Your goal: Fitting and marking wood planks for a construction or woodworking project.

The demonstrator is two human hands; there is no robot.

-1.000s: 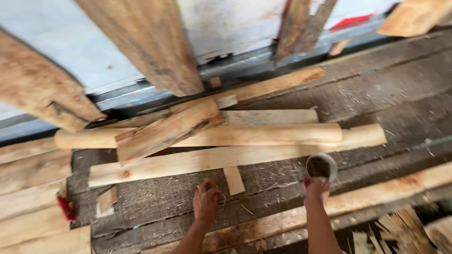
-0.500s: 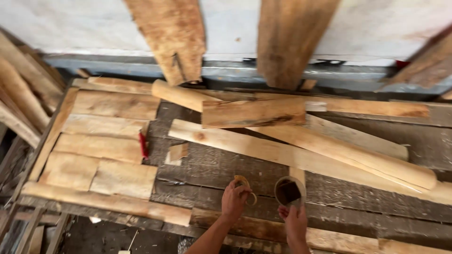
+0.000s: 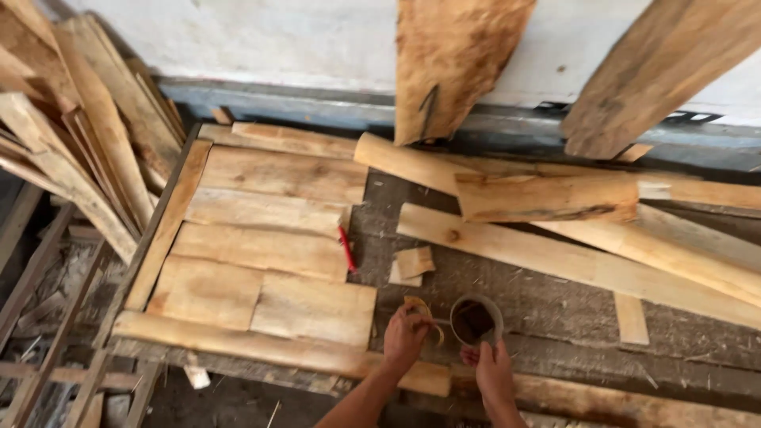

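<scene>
Centrally, near the front edge of the worktop (image 3: 555, 301), the left hand (image 3: 404, 341) closes its grip on a yellowish roll of tape (image 3: 420, 311), while the right hand (image 3: 493, 372) grips the rim of a small round tin (image 3: 476, 320). Offcut blocks (image 3: 412, 263) and a red pencil (image 3: 346, 249) lie just beyond; flat boards (image 3: 269, 238) lie left.

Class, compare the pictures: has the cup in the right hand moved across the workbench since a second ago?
Yes. The cup has moved left along the bench, toward the red pencil, carried by the right hand.
</scene>
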